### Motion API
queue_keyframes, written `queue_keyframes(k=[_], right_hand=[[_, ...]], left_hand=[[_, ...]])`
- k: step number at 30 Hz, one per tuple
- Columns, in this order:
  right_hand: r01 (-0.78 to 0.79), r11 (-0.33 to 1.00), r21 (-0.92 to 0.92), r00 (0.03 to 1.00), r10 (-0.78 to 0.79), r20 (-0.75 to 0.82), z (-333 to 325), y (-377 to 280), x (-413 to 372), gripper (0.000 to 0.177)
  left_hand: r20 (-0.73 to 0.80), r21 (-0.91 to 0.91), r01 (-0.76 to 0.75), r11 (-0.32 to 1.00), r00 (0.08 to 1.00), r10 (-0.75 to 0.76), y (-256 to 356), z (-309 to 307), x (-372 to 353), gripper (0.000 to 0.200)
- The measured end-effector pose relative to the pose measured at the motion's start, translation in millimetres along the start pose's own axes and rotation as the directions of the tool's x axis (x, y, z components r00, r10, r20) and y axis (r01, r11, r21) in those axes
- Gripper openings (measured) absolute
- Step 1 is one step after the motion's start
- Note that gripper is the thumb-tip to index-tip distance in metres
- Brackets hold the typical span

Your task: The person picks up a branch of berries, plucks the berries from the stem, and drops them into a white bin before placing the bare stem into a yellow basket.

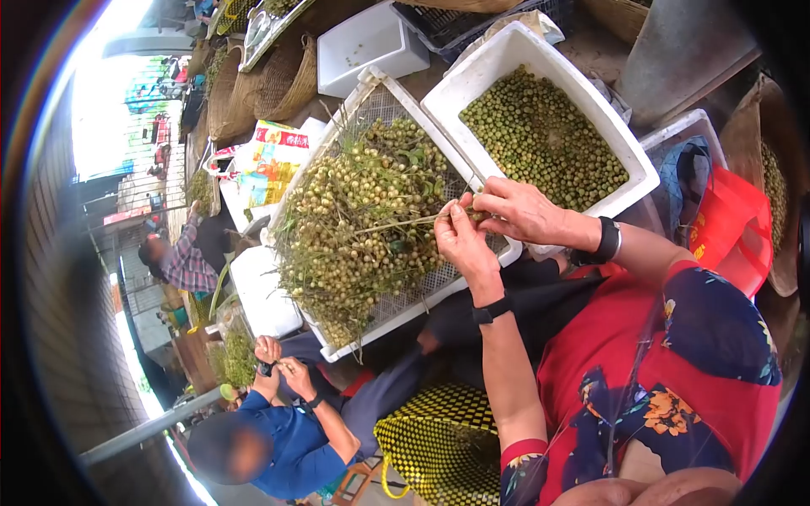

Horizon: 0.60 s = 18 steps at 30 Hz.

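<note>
the left hand [467, 246] has its fingertips pinched on a thin stem [392, 226], which sticks out over the heap of fruit clusters [337, 240]. the right hand [530, 212] meets it with bent fingers, thumb side close against the left fingertips; the fingers overlap, so i cannot tell whether its grip is clenched on the same stem or on something smaller behind it. the far end of the stem blends into the tangle of twigs.

the clusters lie in a white tray [420, 116] with a mesh bottom, just in front of the hands; most of the mesh is hidden under fruit and stalks. beside the tray, a white foam box [633, 181] holds loose round fruit [540, 139], the near corner of the box partly covered by the right hand.

to the right, a red bag [734, 232] stands partly behind the wearer's sleeve, next to a wide basket cut by the dark lens edge. below the left forearm, a black and yellow basket [439, 422] opens onto a dim inside that is hard to read.

at lower left, a co-worker in blue [291, 443] has both hands together near a bag of green fruit [239, 358]; what they hold is too small to make out. farther back, a person in a checked shirt [190, 261] is small and blurred, and the background washes out in glare.
</note>
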State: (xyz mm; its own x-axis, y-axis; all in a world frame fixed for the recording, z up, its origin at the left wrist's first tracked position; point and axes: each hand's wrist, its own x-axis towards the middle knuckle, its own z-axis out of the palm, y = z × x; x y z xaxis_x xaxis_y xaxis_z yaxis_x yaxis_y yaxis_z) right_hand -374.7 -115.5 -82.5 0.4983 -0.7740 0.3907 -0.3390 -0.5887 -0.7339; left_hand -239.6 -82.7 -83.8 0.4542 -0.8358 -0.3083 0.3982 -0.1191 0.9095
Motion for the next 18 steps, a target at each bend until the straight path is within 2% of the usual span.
queue_keyframes(k=[2, 4, 5, 7, 8, 9, 10, 12, 14, 15, 16, 17, 18], right_hand=[[0.053, 0.998, -0.022, 0.998, -0.053, -0.029, 11, 6, -1, 0.024], [-0.05, 0.991, 0.125, 0.997, 0.057, -0.054, 10, 8, 1, 0.02], [-0.043, 0.98, 0.193, 0.996, 0.056, -0.063, 9, 9, 2, 0.012], [-0.079, 0.964, 0.253, 0.995, 0.089, -0.031, 3, 7, 0, 0.008], [-0.109, 0.943, 0.314, 0.993, 0.114, 0.003, 0, 8, 0, 0.006], [-0.151, 0.902, 0.405, 0.988, 0.156, 0.021, -2, 11, -1, 0.008], [-0.24, 0.907, 0.346, 0.971, 0.225, 0.083, -9, 20, -3, 0.007], [-0.271, 0.894, 0.356, 0.949, 0.31, -0.056, -16, 41, -6, 0.006], [-0.188, 0.982, 0.0, 0.942, 0.18, -0.281, -20, 66, -11, 0.013], [-0.141, 0.972, -0.19, 0.96, 0.087, -0.268, -28, 73, -8, 0.014], [-0.147, 0.97, -0.193, 0.957, 0.091, -0.274, -20, 95, -21, 0.014], [-0.28, 0.945, 0.169, 0.951, 0.297, -0.084, -18, 104, -25, 0.015], [-0.435, 0.765, 0.475, 0.898, 0.407, 0.167, -22, 103, -23, 0.017]], left_hand=[[0.031, 0.032, -0.047, 0.998, 0.998, 0.046, -6, 2, -1, 0.014], [0.004, -0.016, -0.013, 1.0, 1.0, 0.013, -7, 7, -4, 0.014], [0.014, 0.056, -0.052, 0.997, 0.999, 0.051, -7, 8, -4, 0.014], [0.039, 0.168, -0.106, 0.98, 0.994, 0.101, -5, 7, -8, 0.014], [0.043, 0.164, -0.105, 0.981, 0.994, 0.1, -5, 5, -6, 0.014], [0.024, 0.085, -0.05, 0.995, 0.999, 0.049, -5, 2, -4, 0.013], [0.009, 0.006, 0.004, 1.0, 1.0, -0.004, -4, -2, -2, 0.013], [0.027, -0.009, 0.027, 1.0, 0.999, -0.027, 2, -12, 0, 0.012], [0.092, -0.06, 0.069, 0.996, 0.994, -0.063, 8, -21, 3, 0.013], [0.116, -0.081, 0.062, 0.995, 0.992, -0.052, 12, -22, 4, 0.014], [0.125, -0.078, 0.065, 0.995, 0.991, -0.055, 16, -24, 4, 0.014], [0.132, -0.105, 0.077, 0.991, 0.989, -0.062, 19, -25, 5, 0.014], [0.137, -0.133, 0.088, 0.987, 0.988, -0.07, 23, -26, 6, 0.014]])
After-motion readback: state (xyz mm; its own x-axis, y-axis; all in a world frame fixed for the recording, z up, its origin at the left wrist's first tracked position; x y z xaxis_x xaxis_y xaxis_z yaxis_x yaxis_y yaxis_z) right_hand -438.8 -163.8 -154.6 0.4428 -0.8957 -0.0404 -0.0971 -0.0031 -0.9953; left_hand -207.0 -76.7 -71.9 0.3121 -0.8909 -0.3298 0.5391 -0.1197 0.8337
